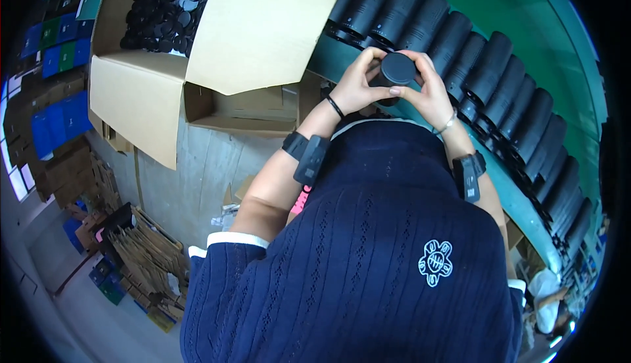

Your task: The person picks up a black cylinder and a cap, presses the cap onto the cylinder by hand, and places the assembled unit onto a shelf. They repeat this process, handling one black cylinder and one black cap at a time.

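Note:
A black cylinder with a flat round cap (398, 68) stands upright between my two hands, its top facing me. My left hand (355, 88) wraps its left side, thumb pressed against the near side. From the right, my right hand (430, 91) grips it the same way, fingers curled round the back and the two thumb tips close together. Most of the cylinder's body is hidden under the cap and my fingers. Just beyond my hands, several similar black ribbed cylinders (483, 70) stand in a long row on the green table (551, 41).
An open cardboard box (139, 62) at the far left holds many loose black discs (172, 11), a few of them grey. Its flap (259, 27) spreads toward my hands. Below is another open carton (246, 116). Flattened cardboard (148, 248) is stacked on the floor at left.

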`<act>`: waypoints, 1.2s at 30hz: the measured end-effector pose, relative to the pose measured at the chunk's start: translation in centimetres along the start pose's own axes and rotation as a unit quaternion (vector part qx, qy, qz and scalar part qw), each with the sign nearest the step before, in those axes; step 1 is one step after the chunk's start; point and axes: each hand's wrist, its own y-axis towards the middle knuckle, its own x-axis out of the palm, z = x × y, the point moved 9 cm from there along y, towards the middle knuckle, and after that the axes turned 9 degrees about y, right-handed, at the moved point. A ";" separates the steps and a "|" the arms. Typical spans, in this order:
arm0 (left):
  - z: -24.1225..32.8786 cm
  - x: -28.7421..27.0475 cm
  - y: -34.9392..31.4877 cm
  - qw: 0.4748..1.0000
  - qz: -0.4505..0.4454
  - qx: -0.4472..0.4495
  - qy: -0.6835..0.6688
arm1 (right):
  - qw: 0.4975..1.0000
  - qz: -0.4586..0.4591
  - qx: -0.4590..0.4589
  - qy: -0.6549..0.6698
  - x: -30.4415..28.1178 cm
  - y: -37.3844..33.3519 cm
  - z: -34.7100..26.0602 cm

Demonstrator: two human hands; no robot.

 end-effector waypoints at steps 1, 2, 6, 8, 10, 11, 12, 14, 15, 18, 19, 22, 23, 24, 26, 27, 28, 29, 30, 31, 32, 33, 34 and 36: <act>0.5 0.0 -0.3 0.998 0.020 0.011 0.054 | 1.000 0.003 0.001 0.000 0.2 -0.2 0.3; 1.4 0.2 -0.7 0.987 0.035 0.047 0.148 | 1.000 0.013 -0.004 0.027 0.5 -0.4 0.3; 1.7 0.4 -1.5 0.961 0.079 0.068 0.257 | 0.996 -0.036 0.019 0.079 1.1 -0.6 -0.2; 1.6 0.0 -1.4 0.967 0.094 0.075 0.223 | 0.996 -0.033 0.030 0.080 1.1 -0.6 0.1; 1.5 0.0 -1.2 0.969 0.082 0.072 0.223 | 0.996 -0.030 0.021 0.085 1.2 -0.6 0.1; 1.6 0.0 -1.3 0.969 0.081 0.071 0.223 | 0.995 -0.027 0.012 0.090 1.2 -0.6 0.0; 1.7 0.1 -1.4 0.970 0.079 0.065 0.222 | 0.995 -0.027 0.013 0.091 1.2 -0.6 0.0; 1.7 0.2 -1.4 0.970 0.077 0.059 0.221 | 0.998 -0.008 0.008 0.060 0.9 -0.6 0.0; 1.8 0.3 -1.6 0.967 0.087 0.067 0.231 | 0.998 -0.008 0.010 0.062 1.2 -0.8 0.1; 2.4 0.3 -1.8 0.955 0.114 0.074 0.264 | 0.997 0.034 -0.044 -0.049 1.2 -1.0 -0.9; 2.7 0.2 -1.9 0.947 0.130 0.075 0.286 | 0.995 0.047 -0.061 -0.064 1.0 -0.8 -1.2; 1.7 -0.7 -0.5 0.961 0.084 0.070 0.253 | 0.999 0.034 -0.015 0.003 0.9 -0.1 -0.2; 1.5 -0.6 0.0 0.967 0.042 0.070 0.241 | 0.999 0.024 0.007 0.044 1.0 0.1 0.2; 0.7 -0.7 -0.1 0.985 0.003 0.052 0.164 | 0.998 0.017 0.052 0.038 1.3 -0.3 0.1; -0.5 -1.3 -0.1 0.998 -0.041 0.023 0.034 | 0.997 -0.012 0.047 0.060 1.3 0.1 0.0; -1.0 -0.3 -0.4 0.990 -0.093 -0.008 -0.105 | 0.995 -0.032 0.048 0.078 1.3 -0.3 -0.2; -0.2 -0.1 -0.4 0.991 -0.066 0.015 -0.111 | 0.999 -0.030 0.023 0.029 1.1 -0.2 -1.0; -0.4 -0.6 -0.4 0.995 -0.028 0.061 -0.077 | 0.997 -0.011 -0.033 0.064 0.6 0.0 -0.3; 0.9 -0.9 -0.8 0.987 0.009 0.099 0.125 | 0.997 0.001 -0.038 0.065 0.4 -0.1 -0.1; 2.8 -0.8 -1.6 0.935 0.049 0.136 0.323 | 0.997 0.010 -0.045 0.066 0.5 0.0 -0.2; 3.1 -0.1 -1.7 0.939 0.058 0.109 0.320 | 0.995 0.001 -0.019 0.095 0.9 0.0 0.5; 3.2 0.1 -2.0 0.942 0.071 0.083 0.318 | 0.992 -0.013 0.006 0.124 1.7 0.0 0.9; 1.9 -0.5 -2.3 0.954 0.101 0.034 0.281 | 0.993 -0.033 0.002 0.115 2.1 0.1 -0.3; 0.9 -0.7 -2.3 0.966 0.108 0.034 0.232 | 0.992 -0.036 0.009 0.123 1.9 0.0 -0.1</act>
